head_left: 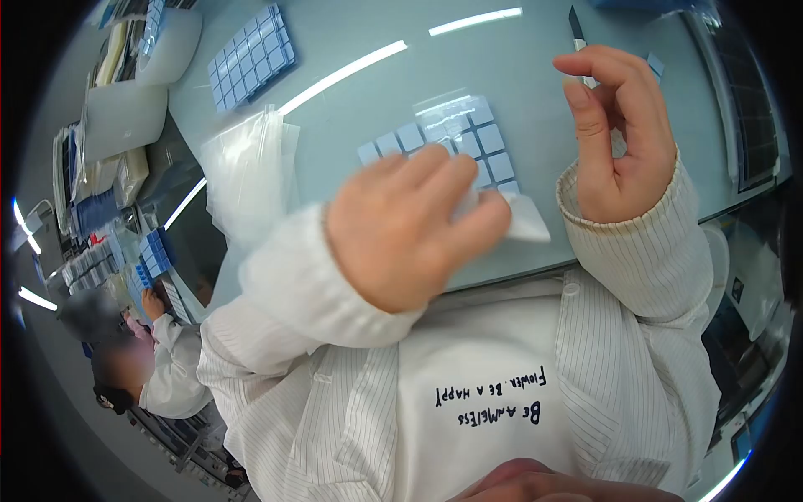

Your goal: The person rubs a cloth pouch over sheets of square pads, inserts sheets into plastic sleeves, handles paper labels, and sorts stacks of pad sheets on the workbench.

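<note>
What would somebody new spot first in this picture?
Probably the blurred left hand, in the middle over a grid of blue squares. The right hand is curled at upper right, near a dark-bladed knife. Upside-down black lettering on the white shirt, near the bottom, may stand out too.

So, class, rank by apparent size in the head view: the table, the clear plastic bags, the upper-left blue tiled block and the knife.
1. Table
2. Clear plastic bags
3. Upper-left blue tiled block
4. Knife, partly hidden by the right hand
</note>
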`<state>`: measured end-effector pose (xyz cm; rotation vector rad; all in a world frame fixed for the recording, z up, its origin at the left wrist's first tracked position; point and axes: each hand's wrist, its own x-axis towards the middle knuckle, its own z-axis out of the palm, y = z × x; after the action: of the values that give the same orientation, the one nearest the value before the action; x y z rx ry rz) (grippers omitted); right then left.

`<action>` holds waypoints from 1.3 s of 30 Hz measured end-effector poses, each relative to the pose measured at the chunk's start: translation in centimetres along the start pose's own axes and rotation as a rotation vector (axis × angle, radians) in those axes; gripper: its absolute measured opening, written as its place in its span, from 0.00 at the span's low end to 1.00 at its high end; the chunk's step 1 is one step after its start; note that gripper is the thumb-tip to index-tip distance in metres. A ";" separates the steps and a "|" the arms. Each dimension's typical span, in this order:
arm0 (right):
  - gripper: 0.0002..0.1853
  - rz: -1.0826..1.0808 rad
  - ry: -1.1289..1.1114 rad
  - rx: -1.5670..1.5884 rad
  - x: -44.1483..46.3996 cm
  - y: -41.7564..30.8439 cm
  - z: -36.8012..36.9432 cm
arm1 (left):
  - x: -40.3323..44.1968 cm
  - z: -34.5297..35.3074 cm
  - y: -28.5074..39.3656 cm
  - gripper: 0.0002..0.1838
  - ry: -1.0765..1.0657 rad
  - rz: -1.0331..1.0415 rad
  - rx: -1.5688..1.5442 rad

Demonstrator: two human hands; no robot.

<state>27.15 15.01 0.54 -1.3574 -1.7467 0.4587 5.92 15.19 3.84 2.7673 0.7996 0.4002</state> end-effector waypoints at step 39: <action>0.19 -0.069 -0.323 -0.117 0.6 0.8 1.5 | -9.7 0.3 4.0 0.16 0.042 -0.054 0.148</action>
<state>26.40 16.21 -0.68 -1.3557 -2.1053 0.5693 0.06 6.59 2.87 2.8740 0.9475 0.4052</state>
